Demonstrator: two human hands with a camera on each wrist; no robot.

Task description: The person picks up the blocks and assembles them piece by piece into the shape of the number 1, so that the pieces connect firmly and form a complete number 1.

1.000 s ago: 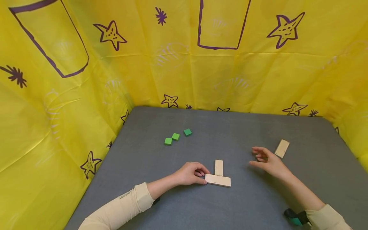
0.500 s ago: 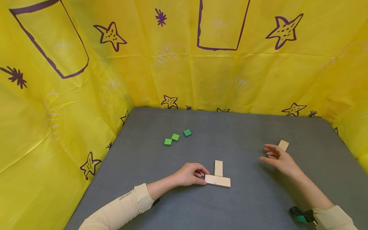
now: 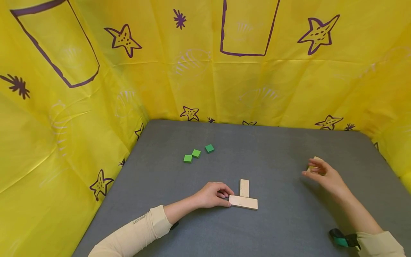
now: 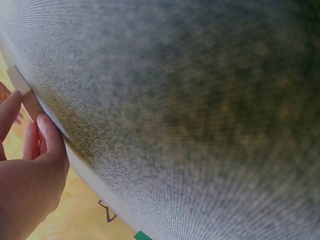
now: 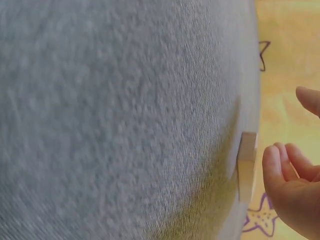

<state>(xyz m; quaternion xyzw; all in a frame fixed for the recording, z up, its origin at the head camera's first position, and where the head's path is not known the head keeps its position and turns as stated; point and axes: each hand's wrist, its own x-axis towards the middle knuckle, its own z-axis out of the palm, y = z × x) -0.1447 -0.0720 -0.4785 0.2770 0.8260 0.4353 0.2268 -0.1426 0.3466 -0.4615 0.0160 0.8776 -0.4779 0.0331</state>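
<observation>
Near the front middle of the grey table, my left hand point(image 3: 210, 195) pinches the left end of a flat wooden block point(image 3: 243, 202) between thumb and fingers. A second wooden block point(image 3: 244, 188) lies behind it, its near end against the first one's long side, like an upside-down T. Over at the right, my right hand point(image 3: 328, 178) hovers above a third wooden block point(image 3: 318, 158), hiding most of it in the head view. From the right wrist, that block point(image 5: 246, 167) shows on the table, apart from the spread thumb and fingers.
Three small green square tiles lie further back on the left: two light green, one point(image 3: 188, 159) touching or nearly touching the other point(image 3: 196, 153), plus a darker one point(image 3: 209, 148). A yellow patterned cloth point(image 3: 192, 82) surrounds the grey tabletop point(image 3: 257, 150) at the back and sides.
My right hand has moved to the right, from beside the third block to over it. The left hand and the two blocks by it have stayed put.
</observation>
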